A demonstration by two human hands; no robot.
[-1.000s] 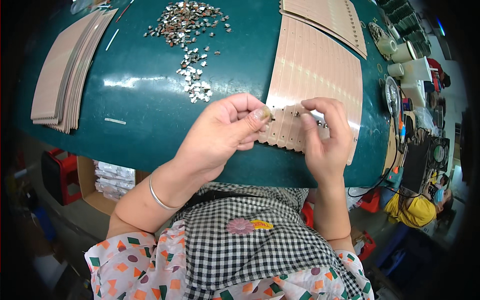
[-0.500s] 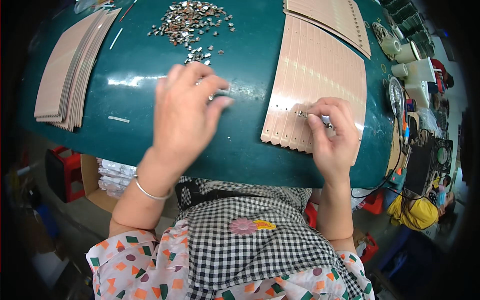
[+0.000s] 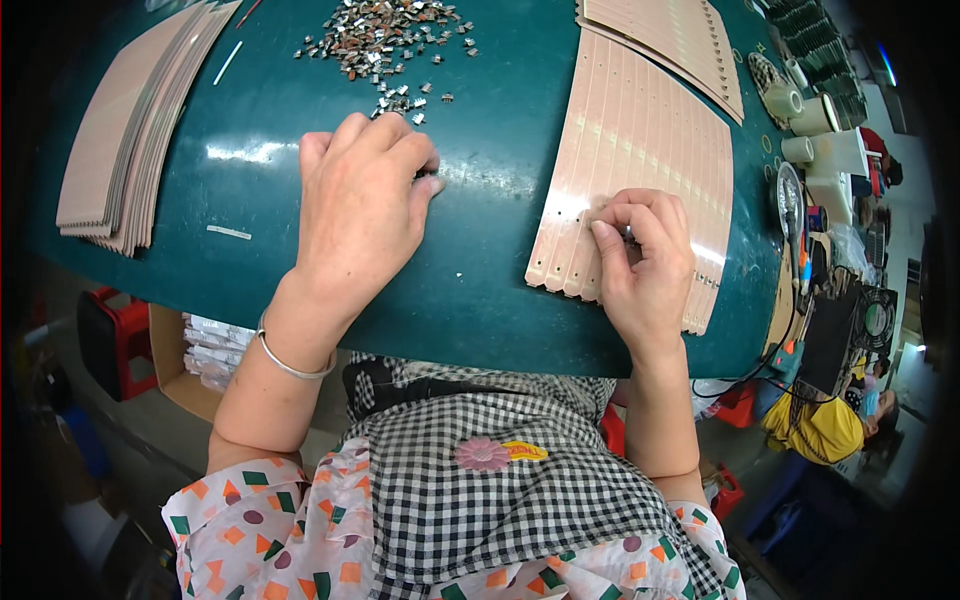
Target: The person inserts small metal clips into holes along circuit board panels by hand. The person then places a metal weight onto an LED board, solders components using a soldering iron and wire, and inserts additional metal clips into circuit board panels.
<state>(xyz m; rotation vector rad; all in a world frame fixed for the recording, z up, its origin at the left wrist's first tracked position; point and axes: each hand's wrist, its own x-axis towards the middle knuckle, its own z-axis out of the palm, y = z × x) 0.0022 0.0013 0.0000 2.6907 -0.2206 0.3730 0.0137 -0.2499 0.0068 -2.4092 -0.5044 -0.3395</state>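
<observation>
Dark green tabletop (image 3: 480, 260), glossy, with a bright streak of reflected light left of centre and curved edges under the fisheye lens. Near the far edge, a heap of small metal-cased components (image 3: 385, 30), silver and reddish brown, with a smaller cluster (image 3: 402, 103) trailing toward the near side. To the left, a thick stack of tan panels (image 3: 115, 130) with notched ends; between stack and heap, a thin white stick (image 3: 227, 62), and nearer, a short pale strip (image 3: 229, 232). At right, flat on the tabletop, a tan panel of joined strips (image 3: 640, 130) with small holes, and beyond, overlapping, more tan panels (image 3: 670, 40).

Left hand (image 3: 362, 190) just nearer than the small cluster, fingers curled and thumb near the index fingertip; impossible to tell whether gripping anything. Right hand (image 3: 645, 250) over the near part of the panel of joined strips, fingers bent toward the thumb, with a glint of metal inside the curl; impossible to tell whether pinched.

Around the room: below left, a black-topped red stool (image 3: 120, 340) and an open carton (image 3: 215, 350) of white packets; off to the right, tape rolls (image 3: 783, 100), a black fan (image 3: 877, 320) and a person in yellow (image 3: 815, 428).
</observation>
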